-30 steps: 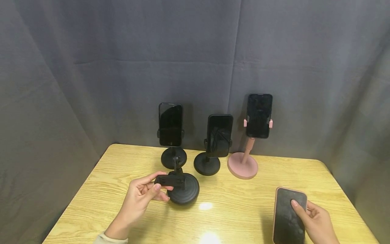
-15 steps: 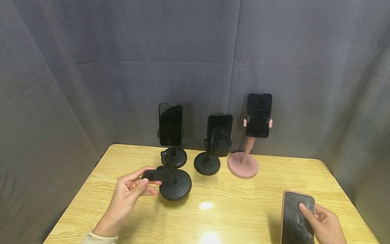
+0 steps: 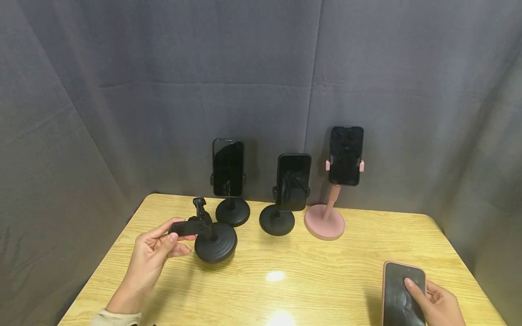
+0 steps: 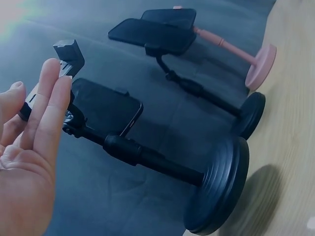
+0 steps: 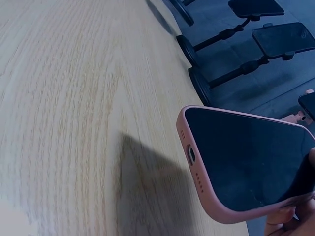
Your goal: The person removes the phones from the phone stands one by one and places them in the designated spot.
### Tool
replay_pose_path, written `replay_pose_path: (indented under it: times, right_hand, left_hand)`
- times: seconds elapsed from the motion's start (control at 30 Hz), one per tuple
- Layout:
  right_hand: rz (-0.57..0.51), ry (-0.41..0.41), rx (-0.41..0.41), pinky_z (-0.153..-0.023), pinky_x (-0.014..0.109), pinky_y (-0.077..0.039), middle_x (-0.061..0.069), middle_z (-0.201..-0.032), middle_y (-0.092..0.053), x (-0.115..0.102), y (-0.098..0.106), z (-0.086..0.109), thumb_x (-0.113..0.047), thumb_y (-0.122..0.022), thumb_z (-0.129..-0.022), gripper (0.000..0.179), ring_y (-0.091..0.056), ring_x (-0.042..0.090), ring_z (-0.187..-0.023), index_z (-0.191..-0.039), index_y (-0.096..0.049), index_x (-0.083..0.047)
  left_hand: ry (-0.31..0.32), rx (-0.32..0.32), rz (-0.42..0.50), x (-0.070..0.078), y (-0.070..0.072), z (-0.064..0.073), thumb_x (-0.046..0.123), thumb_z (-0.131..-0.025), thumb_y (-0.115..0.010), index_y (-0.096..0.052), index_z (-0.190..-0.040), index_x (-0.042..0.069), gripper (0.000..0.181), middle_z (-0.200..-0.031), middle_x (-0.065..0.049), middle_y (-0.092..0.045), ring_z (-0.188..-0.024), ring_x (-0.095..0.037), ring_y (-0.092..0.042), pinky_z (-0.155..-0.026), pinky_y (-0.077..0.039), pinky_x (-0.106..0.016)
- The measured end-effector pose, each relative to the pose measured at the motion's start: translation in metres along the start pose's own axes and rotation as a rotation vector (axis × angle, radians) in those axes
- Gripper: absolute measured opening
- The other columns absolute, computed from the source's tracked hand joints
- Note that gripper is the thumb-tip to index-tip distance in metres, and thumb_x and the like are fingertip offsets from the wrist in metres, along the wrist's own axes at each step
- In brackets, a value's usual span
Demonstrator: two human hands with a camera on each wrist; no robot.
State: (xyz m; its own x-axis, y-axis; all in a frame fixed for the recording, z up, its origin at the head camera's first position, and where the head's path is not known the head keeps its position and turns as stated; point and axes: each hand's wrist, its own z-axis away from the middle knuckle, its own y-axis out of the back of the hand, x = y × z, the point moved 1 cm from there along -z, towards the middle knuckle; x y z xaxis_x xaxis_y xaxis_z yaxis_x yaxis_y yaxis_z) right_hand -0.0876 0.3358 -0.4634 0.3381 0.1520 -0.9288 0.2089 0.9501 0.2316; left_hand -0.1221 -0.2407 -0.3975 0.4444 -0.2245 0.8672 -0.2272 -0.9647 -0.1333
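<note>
My left hand point(image 3: 148, 253) pinches the clamp of a black phone stand point(image 3: 216, 244) between thumb and fingers, at the table's left side. The clamp carries no phone. In the left wrist view the round base point(image 4: 216, 189) leans tilted, with its shadow on the wood beside it. At the right front, my right hand point(image 3: 442, 305) holds a phone point(image 3: 401, 296) in a pink case, thumb on the dark screen. The right wrist view shows the pink case's bottom edge and port, and the phone point(image 5: 251, 157) raised over the table.
Along the back stand two black phone stands point(image 3: 232, 213) and a pink phone stand point(image 3: 325, 222), each with a dark-screened phone clamped upright. A grey curtain point(image 3: 261, 68) hangs behind the wooden table point(image 3: 318, 271).
My left hand has carried the black stand leftward, away from the back-row stands. My right hand has shifted slightly right and toward me with the phone.
</note>
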Motion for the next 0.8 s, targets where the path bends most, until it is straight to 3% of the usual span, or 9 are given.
replay_pose_path:
  times: [0.33,0.47,0.63,0.8]
  right_hand:
    - [-0.022,-0.020,-0.021,-0.060,0.041,-0.063,0.000,-0.072,-0.077,0.005,0.006,-0.001,-0.035,-0.062,-0.101,0.019,-0.076,0.026,-0.064,-0.084,-0.067,-0.041]
    - [0.015,-0.056,-0.020,-0.062,0.041,-0.063,-0.003,-0.073,-0.077,0.007,0.011,-0.003,-0.041,-0.062,-0.101,0.013,-0.076,0.025,-0.066,-0.087,-0.064,-0.040]
    - [0.012,-0.051,-0.020,-0.061,0.041,-0.063,-0.004,-0.072,-0.077,0.009,0.016,-0.005,-0.040,-0.062,-0.101,0.017,-0.076,0.024,-0.065,-0.084,-0.065,-0.040]
    - [-0.002,-0.072,-0.030,-0.062,0.041,-0.063,-0.003,-0.073,-0.077,0.014,0.020,-0.008,-0.040,-0.064,-0.100,0.017,-0.076,0.025,-0.066,-0.083,-0.066,-0.040]
  left_hand:
    - [-0.020,0.035,0.025,0.002,0.017,-0.007,-0.007,-0.105,-0.040,-0.061,-0.133,0.005,0.037,-0.102,-0.005,-0.079,-0.078,-0.010,-0.076,-0.081,-0.062,-0.026]
    - [-0.023,0.071,0.002,0.004,0.023,-0.009,-0.007,-0.105,-0.041,-0.061,-0.133,0.004,0.036,-0.101,-0.005,-0.079,-0.079,-0.011,-0.076,-0.080,-0.062,-0.025]
    - [-0.060,0.063,0.015,0.006,0.031,-0.012,-0.009,-0.104,-0.041,-0.058,-0.133,-0.003,0.034,-0.102,-0.008,-0.079,-0.080,-0.012,-0.077,-0.081,-0.062,-0.026]
    - [-0.048,0.062,-0.007,0.005,0.038,-0.015,-0.010,-0.104,-0.040,-0.058,-0.133,-0.003,0.035,-0.101,-0.007,-0.079,-0.080,-0.013,-0.077,-0.081,-0.062,-0.027]
